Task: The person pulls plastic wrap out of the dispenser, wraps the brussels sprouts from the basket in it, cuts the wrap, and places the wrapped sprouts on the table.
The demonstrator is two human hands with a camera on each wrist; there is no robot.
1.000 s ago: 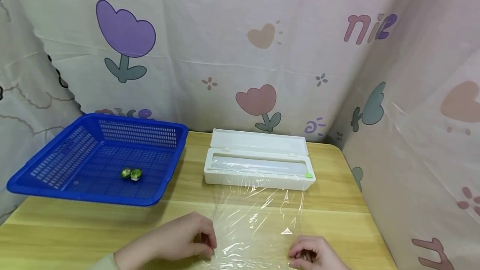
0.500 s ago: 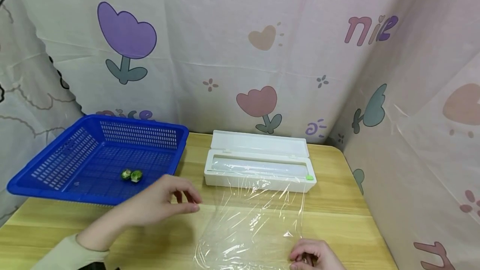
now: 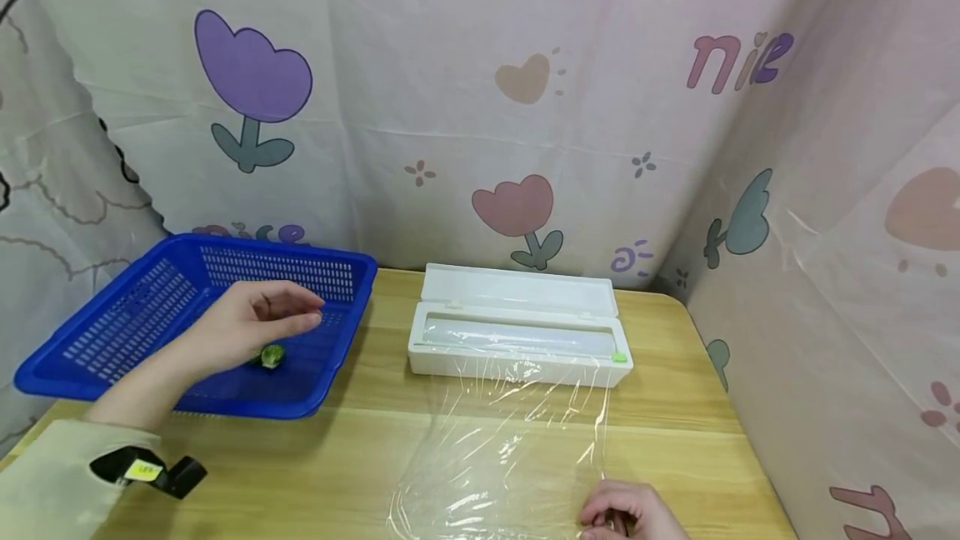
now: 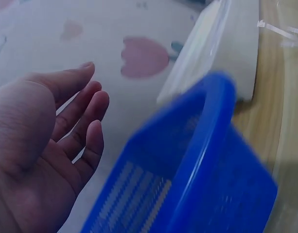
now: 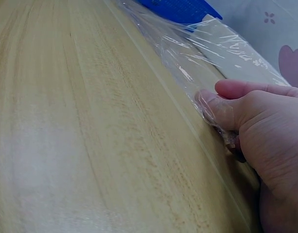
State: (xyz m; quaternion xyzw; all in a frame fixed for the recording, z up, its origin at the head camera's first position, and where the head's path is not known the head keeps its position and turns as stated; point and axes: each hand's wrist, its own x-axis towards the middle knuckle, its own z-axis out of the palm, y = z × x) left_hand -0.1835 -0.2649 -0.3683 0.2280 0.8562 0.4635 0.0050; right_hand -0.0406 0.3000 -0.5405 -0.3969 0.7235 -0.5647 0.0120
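A clear sheet of plastic wrap (image 3: 502, 457) stretches from the white wrap dispenser (image 3: 517, 367) toward the table's front. At its near right corner my right hand (image 3: 633, 511) pinches the film between thumb and fingers, and the right wrist view shows the film (image 5: 187, 68) bunched there. My left hand (image 3: 240, 327) hovers over the blue basket (image 3: 341, 365), fingers loosely bent and nothing between them. Below that hand lie small green Brussels sprouts (image 3: 272, 356), partly hidden by it. In the left wrist view the palm (image 4: 37, 194) faces the basket's rim (image 4: 202, 141).
The dispenser's lid (image 3: 517, 290) stands raised behind its roll, and a green slider (image 3: 618, 357) sits at the right end of its front edge. A printed curtain (image 3: 420, 65) hangs behind and beside the wooden table (image 3: 300, 482).
My left hand has let go of the wrap's left corner and moved left and away over the basket. The film's left side has dropped loosely. The right hand has barely moved.
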